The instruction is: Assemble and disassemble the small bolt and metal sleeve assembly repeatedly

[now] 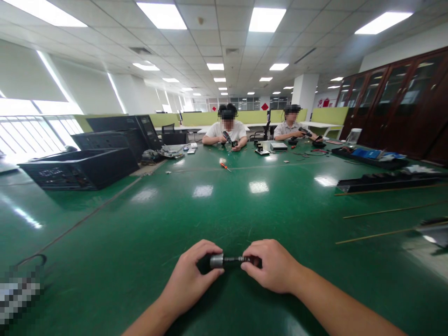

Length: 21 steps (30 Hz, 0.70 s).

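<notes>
Low over the green table, both hands hold a small part lying crosswise between them: a silver-grey metal cylinder with a thin, dark, ribbed shaft running to the right. My left hand is curled round the cylinder, thumb below and fingers above. Thumb and fingers of my right hand pinch the far end of the shaft, which is partly hidden inside the grip. I cannot tell whether cylinder and shaft are one piece or two.
Across the green table two people handle dark tools. An orange screwdriver lies mid-table. Black computer cases stand at left, black trays and thin yellowish strips lie at right. A blurred object sits near left.
</notes>
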Tool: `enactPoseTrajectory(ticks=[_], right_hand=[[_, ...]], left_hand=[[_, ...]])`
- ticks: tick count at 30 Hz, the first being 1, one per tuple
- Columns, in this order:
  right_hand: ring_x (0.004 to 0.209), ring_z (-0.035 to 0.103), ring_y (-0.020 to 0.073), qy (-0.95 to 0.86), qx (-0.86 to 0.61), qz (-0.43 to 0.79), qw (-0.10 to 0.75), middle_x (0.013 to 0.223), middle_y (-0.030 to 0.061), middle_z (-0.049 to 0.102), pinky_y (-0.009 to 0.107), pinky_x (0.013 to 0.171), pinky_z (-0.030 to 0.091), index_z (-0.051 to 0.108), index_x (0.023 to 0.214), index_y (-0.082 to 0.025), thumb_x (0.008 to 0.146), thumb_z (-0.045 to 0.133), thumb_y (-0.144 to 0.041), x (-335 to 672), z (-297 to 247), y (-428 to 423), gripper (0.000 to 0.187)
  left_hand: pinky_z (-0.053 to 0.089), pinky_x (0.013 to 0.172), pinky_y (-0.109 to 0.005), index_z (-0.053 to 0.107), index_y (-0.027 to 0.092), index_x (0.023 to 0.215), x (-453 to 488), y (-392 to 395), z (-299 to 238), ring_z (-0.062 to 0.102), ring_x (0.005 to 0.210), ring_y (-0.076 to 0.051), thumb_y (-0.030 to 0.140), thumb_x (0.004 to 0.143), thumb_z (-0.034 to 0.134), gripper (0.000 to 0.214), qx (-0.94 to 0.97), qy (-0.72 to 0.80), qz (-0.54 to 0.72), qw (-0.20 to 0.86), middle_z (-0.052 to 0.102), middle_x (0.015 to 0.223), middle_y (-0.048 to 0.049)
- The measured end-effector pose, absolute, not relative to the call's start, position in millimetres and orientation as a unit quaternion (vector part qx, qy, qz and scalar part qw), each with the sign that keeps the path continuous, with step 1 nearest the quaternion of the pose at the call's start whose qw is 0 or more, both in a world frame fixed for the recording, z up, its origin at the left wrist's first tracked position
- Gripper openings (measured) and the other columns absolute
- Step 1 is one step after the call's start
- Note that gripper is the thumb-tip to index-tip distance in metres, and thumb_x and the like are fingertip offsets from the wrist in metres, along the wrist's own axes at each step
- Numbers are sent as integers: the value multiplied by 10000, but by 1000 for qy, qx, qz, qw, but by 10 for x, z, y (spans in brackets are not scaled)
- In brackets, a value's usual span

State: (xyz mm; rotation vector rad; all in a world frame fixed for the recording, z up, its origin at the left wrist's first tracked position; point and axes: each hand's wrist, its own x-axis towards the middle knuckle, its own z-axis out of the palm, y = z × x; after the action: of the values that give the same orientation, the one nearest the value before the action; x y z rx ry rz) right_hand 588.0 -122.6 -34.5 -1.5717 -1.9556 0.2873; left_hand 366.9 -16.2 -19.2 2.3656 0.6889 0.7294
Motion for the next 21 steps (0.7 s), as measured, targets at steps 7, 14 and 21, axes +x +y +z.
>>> enactPoseTrajectory(ticks=[7,14,21], right_hand=[[695,617,134,-738,-585,120,315,771,-1,687,241,683,430,722,904,-205,882,618,-298,5878,-346,-1232,141],[716,624,140,-728,-589,128,327,790,7,697,242,685,432,730,906,-203,883,621,-314,5919,-312,-1233,158],[725,628,142,-735,-582,124,325,813,13,703,237,681,437,732,930,-203,889,611,-339,5931,-268,-1248,186]], left_hand=[[521,876,-345,707,257,1058,3661,-155,-205,642,945,-214,144,786,650,300,895,265,255,252,644,997,-43],[497,967,-428,671,243,1083,3571,-10,-198,650,1029,-265,362,824,668,285,837,358,313,270,708,1077,-55],[504,1013,-456,504,206,1222,3418,59,-125,687,1071,-281,443,786,658,519,734,387,375,414,690,1118,-89]])
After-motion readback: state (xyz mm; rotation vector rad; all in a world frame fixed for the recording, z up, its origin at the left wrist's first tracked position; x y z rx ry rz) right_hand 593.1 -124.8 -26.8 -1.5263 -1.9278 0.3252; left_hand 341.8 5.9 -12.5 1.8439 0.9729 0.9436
